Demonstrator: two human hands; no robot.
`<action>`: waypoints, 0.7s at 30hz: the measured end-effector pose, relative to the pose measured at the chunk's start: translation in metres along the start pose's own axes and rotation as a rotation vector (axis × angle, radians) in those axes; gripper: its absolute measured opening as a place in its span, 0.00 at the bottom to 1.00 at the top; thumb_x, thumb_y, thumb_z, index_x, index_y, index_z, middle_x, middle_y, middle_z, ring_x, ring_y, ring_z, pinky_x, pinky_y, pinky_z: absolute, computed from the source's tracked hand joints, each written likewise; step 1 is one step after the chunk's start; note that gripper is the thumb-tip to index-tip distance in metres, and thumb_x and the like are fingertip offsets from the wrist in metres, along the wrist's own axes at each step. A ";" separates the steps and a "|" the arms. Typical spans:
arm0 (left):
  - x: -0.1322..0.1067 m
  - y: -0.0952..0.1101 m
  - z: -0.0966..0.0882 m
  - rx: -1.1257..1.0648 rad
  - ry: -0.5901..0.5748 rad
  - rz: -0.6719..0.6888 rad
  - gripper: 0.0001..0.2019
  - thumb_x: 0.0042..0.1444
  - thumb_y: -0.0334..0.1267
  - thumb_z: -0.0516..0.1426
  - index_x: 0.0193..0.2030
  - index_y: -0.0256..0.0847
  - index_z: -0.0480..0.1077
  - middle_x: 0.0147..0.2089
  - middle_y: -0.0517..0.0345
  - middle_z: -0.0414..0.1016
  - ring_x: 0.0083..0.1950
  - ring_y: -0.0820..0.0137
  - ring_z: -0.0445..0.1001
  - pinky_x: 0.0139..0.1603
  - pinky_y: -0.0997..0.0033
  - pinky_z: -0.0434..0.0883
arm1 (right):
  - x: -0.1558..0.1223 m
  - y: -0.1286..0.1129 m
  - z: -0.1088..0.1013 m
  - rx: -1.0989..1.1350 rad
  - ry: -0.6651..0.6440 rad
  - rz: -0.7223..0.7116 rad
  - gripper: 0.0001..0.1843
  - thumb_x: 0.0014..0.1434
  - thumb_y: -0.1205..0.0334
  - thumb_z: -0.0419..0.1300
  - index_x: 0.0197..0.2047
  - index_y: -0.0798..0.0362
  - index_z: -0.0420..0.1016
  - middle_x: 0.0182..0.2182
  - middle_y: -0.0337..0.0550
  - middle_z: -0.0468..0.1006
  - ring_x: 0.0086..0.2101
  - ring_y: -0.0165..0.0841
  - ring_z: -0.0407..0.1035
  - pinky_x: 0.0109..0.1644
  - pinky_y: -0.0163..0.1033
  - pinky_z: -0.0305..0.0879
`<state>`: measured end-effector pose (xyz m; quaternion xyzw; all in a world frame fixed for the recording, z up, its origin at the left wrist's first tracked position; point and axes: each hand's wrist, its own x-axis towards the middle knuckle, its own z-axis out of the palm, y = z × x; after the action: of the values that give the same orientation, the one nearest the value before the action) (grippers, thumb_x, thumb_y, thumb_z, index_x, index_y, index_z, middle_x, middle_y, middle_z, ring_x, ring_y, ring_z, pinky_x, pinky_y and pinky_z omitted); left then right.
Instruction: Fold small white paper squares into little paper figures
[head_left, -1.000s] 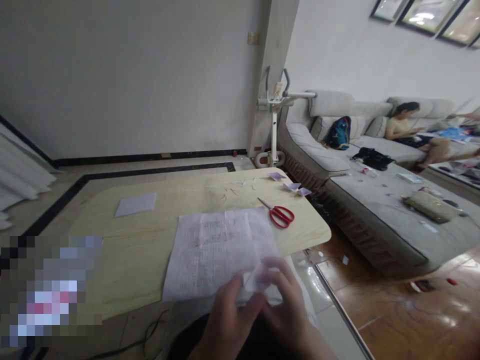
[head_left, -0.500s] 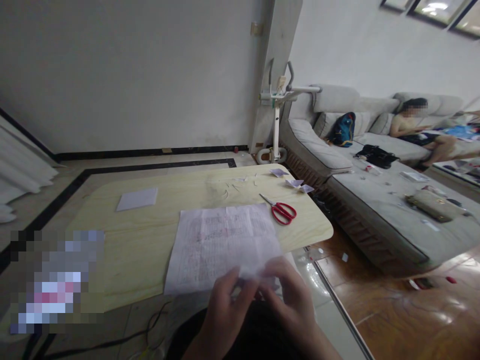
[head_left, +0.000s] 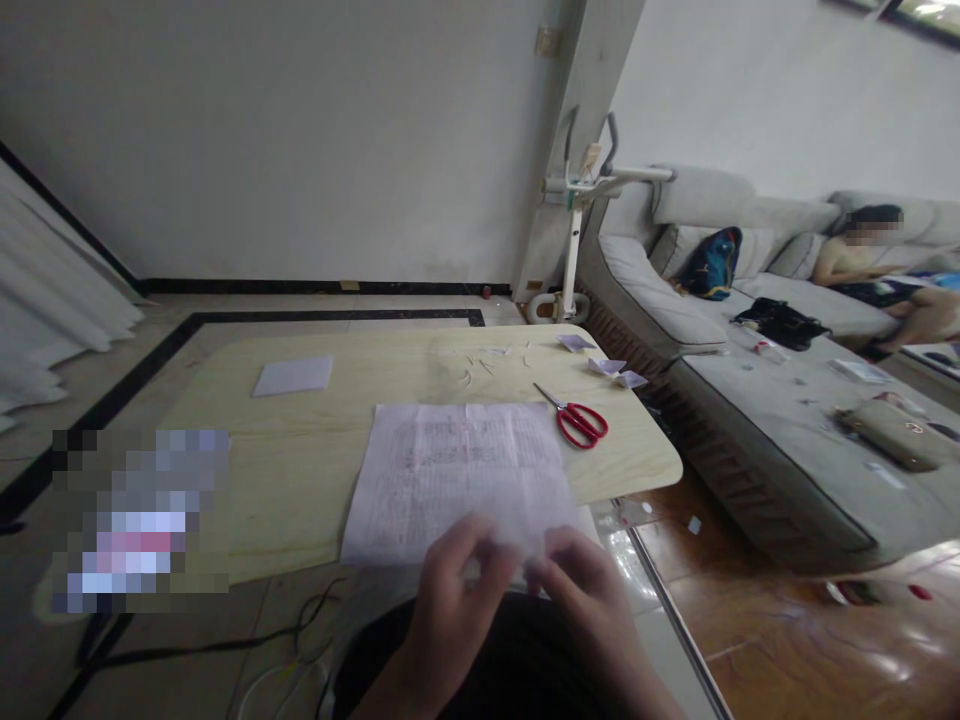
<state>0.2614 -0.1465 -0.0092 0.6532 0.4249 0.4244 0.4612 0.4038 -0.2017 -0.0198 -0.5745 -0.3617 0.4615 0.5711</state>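
Before a creased, rectangular white paper sheet (head_left: pixel 457 475), left hand (head_left: pixel 459 580) and, nearer its right corner, right hand (head_left: pixel 589 585) are held close together, grip too blurred to tell.

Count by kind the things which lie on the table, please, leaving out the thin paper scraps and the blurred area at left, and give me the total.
Large printed sheet: 1
Red-handled scissors: 1
Plain pale rectangle: 1
Small folded papers: 3
Total: 6
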 end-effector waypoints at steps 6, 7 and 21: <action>-0.003 -0.001 0.000 -0.072 0.022 -0.017 0.11 0.60 0.40 0.55 0.26 0.43 0.66 0.24 0.64 0.67 0.26 0.71 0.68 0.29 0.76 0.69 | -0.004 -0.004 0.004 0.007 -0.069 0.017 0.19 0.51 0.48 0.70 0.26 0.53 0.72 0.21 0.36 0.73 0.25 0.30 0.67 0.30 0.33 0.63; -0.003 -0.001 0.000 -0.072 0.021 -0.014 0.11 0.60 0.40 0.55 0.26 0.43 0.67 0.23 0.64 0.67 0.26 0.71 0.68 0.29 0.76 0.69 | -0.004 -0.004 0.004 0.011 -0.077 0.021 0.19 0.52 0.48 0.70 0.26 0.53 0.72 0.22 0.36 0.73 0.25 0.30 0.67 0.30 0.34 0.63; 0.002 0.014 -0.006 0.032 -0.055 -0.013 0.13 0.60 0.37 0.53 0.24 0.42 0.68 0.22 0.63 0.68 0.25 0.72 0.69 0.27 0.77 0.68 | -0.008 0.001 0.008 -0.186 -0.136 -0.054 0.20 0.58 0.45 0.64 0.27 0.53 0.71 0.24 0.38 0.72 0.28 0.33 0.66 0.33 0.36 0.64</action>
<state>0.2583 -0.1455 0.0056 0.6693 0.4231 0.3962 0.4649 0.3934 -0.2066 -0.0191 -0.5824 -0.4561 0.4483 0.5018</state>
